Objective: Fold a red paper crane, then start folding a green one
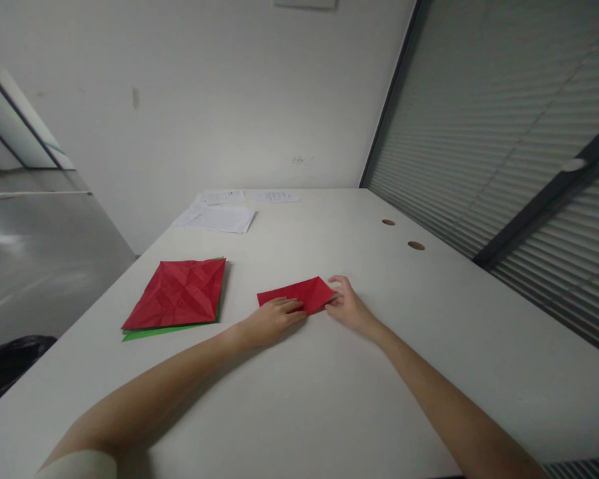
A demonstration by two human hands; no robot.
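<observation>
A folded piece of red paper (pixel 299 291) lies on the white table, with a pointed flap at its right end. My left hand (pixel 274 320) rests flat across its lower edge, fingers stretched out and pressing on it. At the pointed right end, my right hand (pixel 349 307) has its thumb and fingers closed round the tip, with the index finger raised a little. The fingers partly cover that corner. To the left sits a stack of creased red paper (pixel 182 293) on top of green sheets (pixel 164 330).
Printed white sheets (pixel 219 218) are spread at the table's far left. Two round holes (pixel 416 245) pierce the tabletop (pixel 299 412) near the right edge, beside a window with blinds (pixel 479 133). A black bag (pixel 12 362) stands below the left edge.
</observation>
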